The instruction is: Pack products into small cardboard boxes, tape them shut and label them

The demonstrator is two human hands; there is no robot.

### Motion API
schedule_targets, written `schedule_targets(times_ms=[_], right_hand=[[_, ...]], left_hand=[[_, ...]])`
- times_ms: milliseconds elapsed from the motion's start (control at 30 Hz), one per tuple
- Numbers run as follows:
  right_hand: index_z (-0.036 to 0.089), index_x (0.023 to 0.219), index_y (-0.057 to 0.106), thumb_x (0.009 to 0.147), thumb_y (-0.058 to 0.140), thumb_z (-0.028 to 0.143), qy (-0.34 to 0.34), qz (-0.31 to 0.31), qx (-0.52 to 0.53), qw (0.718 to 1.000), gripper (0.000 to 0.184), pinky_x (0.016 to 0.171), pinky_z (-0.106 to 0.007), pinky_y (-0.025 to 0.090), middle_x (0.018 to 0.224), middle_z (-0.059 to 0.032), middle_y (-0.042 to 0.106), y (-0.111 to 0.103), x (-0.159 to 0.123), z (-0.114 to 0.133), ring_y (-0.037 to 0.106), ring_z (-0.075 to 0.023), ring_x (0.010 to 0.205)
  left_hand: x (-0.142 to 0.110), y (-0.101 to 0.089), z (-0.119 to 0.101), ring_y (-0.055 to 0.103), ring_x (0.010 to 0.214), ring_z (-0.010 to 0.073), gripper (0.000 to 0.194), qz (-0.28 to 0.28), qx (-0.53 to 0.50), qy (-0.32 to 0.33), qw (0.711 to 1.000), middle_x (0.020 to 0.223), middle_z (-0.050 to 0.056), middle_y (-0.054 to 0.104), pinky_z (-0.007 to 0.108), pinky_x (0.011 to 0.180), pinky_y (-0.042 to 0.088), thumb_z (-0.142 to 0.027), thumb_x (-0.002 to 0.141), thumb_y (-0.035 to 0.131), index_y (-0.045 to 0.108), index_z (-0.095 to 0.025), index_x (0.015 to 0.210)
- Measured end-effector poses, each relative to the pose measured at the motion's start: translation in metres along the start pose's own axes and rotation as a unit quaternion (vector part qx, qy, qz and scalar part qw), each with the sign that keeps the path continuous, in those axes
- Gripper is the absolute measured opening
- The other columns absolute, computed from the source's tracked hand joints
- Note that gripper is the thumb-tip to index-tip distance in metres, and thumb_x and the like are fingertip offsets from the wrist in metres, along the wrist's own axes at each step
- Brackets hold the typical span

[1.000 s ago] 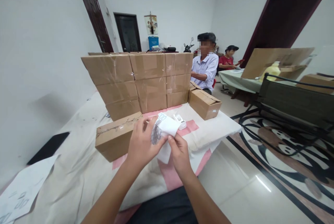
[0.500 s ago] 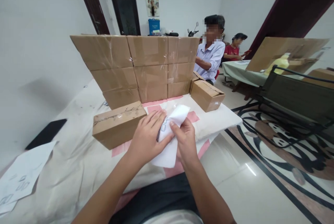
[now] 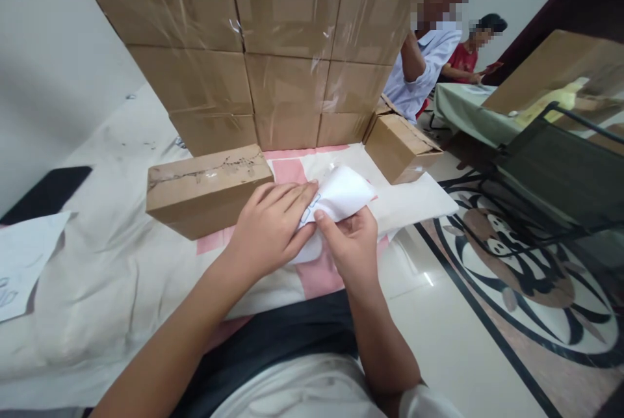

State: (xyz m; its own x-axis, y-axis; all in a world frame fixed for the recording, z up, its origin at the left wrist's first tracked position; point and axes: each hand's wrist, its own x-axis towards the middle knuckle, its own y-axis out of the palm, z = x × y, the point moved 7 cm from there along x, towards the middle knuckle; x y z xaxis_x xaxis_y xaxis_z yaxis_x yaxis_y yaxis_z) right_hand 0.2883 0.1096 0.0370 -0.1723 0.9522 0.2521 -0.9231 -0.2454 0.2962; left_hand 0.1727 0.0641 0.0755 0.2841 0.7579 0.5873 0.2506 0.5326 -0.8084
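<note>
My left hand (image 3: pixel 270 226) and my right hand (image 3: pixel 351 242) both pinch a white sheet of labels (image 3: pixel 341 194), curled over above the cloth-covered table (image 3: pixel 121 255). Small printed label outlines show at the sheet's left edge, between my fingers. A taped cardboard box (image 3: pixel 207 187) lies flat just left of my left hand, almost touching it. Behind it stands a wall of stacked taped boxes (image 3: pixel 273 60).
Another cardboard box (image 3: pixel 402 148) sits at the table's far right corner. A dark phone (image 3: pixel 43 194) and a white printed sheet (image 3: pixel 22 262) lie at the left. Two other people (image 3: pixel 429 60) sit behind. A dark folding cot (image 3: pixel 560 177) stands on the patterned floor, right.
The camera has tilted down and moved closer to the table. My hands have lowered the label sheet nearer the cloth, and the sheet is folded over more.
</note>
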Motion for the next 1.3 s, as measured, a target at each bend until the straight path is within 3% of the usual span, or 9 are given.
schedule_targets(times_ms=[133,300,433,667,800,933,1067,1167,1300], right_hand=[[0.021,0.114,0.060,0.085,0.076,0.026,-0.024,0.015,-0.006,1.000,0.034,0.090,-0.032,0.061,0.110,-0.0065,0.075,0.004,-0.005,0.002,0.073,-0.0211,0.104],[0.021,0.118,0.059,0.088,0.073,0.029,-0.064,0.003,-0.037,0.997,0.034,0.090,-0.033,0.060,0.109,-0.0070,0.074,0.003,-0.008,0.006,0.072,-0.0221,0.106],[0.022,0.122,0.058,0.089,0.073,0.033,-0.045,0.007,-0.043,0.998,0.038,0.092,-0.037,0.059,0.112,-0.0081,0.073,-0.001,-0.007,0.004,0.071,-0.0243,0.108],[0.022,0.122,0.057,0.088,0.074,0.035,-0.028,0.025,-0.016,0.999,0.040,0.100,-0.041,0.056,0.119,-0.0092,0.071,-0.006,-0.006,0.001,0.068,-0.0264,0.115],[0.023,0.125,0.056,0.090,0.072,0.032,-0.021,0.032,-0.015,0.999,0.040,0.099,-0.038,0.056,0.120,-0.0088,0.070,-0.008,-0.003,-0.006,0.069,-0.0248,0.112],[0.022,0.123,0.058,0.091,0.068,0.032,-0.009,0.047,-0.033,0.998,0.035,0.094,-0.036,0.055,0.117,-0.0081,0.071,-0.013,0.006,-0.015,0.069,-0.0234,0.108],[0.020,0.119,0.058,0.088,0.068,0.033,-0.004,0.056,-0.034,0.998,0.035,0.084,-0.033,0.056,0.113,-0.0076,0.071,-0.023,0.029,-0.029,0.070,-0.0232,0.102],[0.019,0.116,0.058,0.084,0.066,0.031,-0.005,0.072,-0.049,0.996,0.035,0.081,-0.033,0.056,0.111,-0.0074,0.072,-0.027,0.067,-0.043,0.069,-0.0232,0.098],[0.016,0.118,0.058,0.077,0.061,0.017,0.006,0.070,-0.240,0.968,0.042,0.090,-0.036,0.053,0.115,-0.0101,0.070,-0.030,0.131,-0.052,0.066,-0.0243,0.105]], left_hand=[[-0.003,0.002,0.005,0.060,0.122,0.0299,0.054,0.036,-0.012,0.010,0.999,0.136,0.015,0.066,0.046,0.103,0.042,-0.039,0.104,0.039,0.051,-0.006,0.144],[-0.003,-0.005,0.004,0.062,0.119,0.0298,0.052,0.033,0.002,0.016,0.999,0.132,0.015,0.067,0.045,0.101,0.043,-0.038,0.105,0.037,0.052,-0.007,0.143],[-0.002,-0.015,0.007,0.063,0.117,0.0277,0.045,-0.007,-0.001,0.006,1.000,0.129,0.012,0.069,0.043,0.097,0.044,-0.040,0.104,0.044,0.056,-0.014,0.138],[-0.003,-0.027,0.000,0.068,0.098,0.0223,0.010,-0.105,0.020,0.045,0.993,0.106,0.005,0.074,0.037,0.086,0.044,-0.028,0.098,0.058,0.065,-0.021,0.096],[-0.001,-0.021,-0.006,0.067,0.094,0.0211,0.012,-0.099,0.005,0.069,0.993,0.100,0.007,0.073,0.035,0.083,0.045,-0.024,0.099,0.056,0.059,-0.019,0.089],[-0.006,-0.016,0.007,0.066,0.093,0.0208,0.010,-0.109,-0.006,0.052,0.993,0.095,0.006,0.070,0.035,0.083,0.046,-0.021,0.099,0.055,0.054,-0.019,0.089],[-0.018,-0.019,0.030,0.066,0.093,0.0181,0.009,-0.122,-0.073,0.001,0.990,0.094,0.002,0.069,0.034,0.086,0.047,-0.016,0.098,0.055,0.052,-0.022,0.091],[-0.025,-0.024,0.038,0.065,0.085,0.0173,0.012,-0.134,-0.080,-0.028,0.987,0.087,0.000,0.068,0.032,0.079,0.047,-0.020,0.098,0.056,0.051,-0.023,0.087],[-0.029,-0.029,0.044,0.053,0.059,0.0142,0.022,-0.136,-0.054,-0.074,0.986,0.065,-0.005,0.053,0.030,0.063,0.042,-0.033,0.098,0.058,0.053,-0.023,0.080]])
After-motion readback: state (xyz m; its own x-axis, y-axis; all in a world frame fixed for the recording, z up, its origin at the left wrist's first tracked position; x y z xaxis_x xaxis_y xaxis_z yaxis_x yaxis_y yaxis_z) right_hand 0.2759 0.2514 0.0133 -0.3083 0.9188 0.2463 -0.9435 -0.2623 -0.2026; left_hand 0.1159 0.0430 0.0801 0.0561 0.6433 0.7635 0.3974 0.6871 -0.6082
